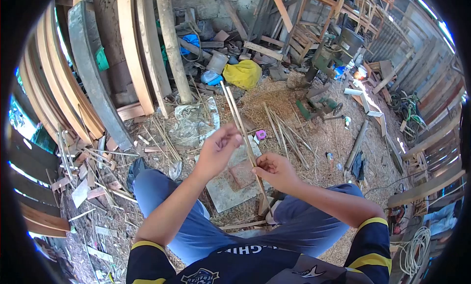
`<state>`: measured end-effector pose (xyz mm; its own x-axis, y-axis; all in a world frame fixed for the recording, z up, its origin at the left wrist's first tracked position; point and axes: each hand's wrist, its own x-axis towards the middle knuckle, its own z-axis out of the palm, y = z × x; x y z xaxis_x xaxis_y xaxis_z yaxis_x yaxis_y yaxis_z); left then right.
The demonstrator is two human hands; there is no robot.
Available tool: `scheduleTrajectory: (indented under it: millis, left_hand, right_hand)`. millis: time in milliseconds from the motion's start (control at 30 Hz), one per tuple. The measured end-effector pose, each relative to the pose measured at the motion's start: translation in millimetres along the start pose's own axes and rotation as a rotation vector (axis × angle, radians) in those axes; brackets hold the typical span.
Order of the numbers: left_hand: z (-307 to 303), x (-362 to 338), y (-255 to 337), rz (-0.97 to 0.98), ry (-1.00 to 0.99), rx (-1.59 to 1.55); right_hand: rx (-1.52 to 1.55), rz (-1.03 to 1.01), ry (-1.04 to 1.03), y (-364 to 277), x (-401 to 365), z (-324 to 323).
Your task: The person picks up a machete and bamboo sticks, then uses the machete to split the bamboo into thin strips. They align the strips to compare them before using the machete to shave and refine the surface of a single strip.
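Two long thin wooden strips [233,107] run side by side, slanting from the upper middle down between the knees. My right hand [274,170] is closed around them at about mid-length, thumb and fingers pinched on the wood. My left hand [221,149] is at the strips' left side, a little higher up, with its fingers curled; whether it grips them cannot be made out. Under the hands lies a flat grey slab [223,194] with a reddish-brown block [242,174] on it. A pink tape measure [260,135] sits just right of the strips.
Thin sticks [289,136] lie on the shavings to the right. A yellow bag [242,74] and a green metal machine [324,60] stand farther back. Tall planks [132,48] lean at the left, above scattered offcuts [100,186]. Coiled cable [416,249] hangs at lower right.
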<state>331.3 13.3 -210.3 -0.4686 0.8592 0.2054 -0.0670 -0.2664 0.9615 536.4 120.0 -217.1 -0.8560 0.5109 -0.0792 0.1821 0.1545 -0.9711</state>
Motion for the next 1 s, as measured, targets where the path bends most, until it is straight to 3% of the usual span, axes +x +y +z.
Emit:
scheduleTrajectory:
  millis: [133,333,1000]
  left_hand:
    - [-14,9,36,0.011,0.106,-0.142]
    - [-29,15,36,0.06,0.206,-0.196]
    - [-25,8,41,0.01,0.134,-0.109]
  right_hand:
    - [0.001,0.002,-0.029,9,-2,3]
    - [-0.073,0.024,-0.083,16,-3,5]
    - [0.092,0.087,-0.136,19,-2,5]
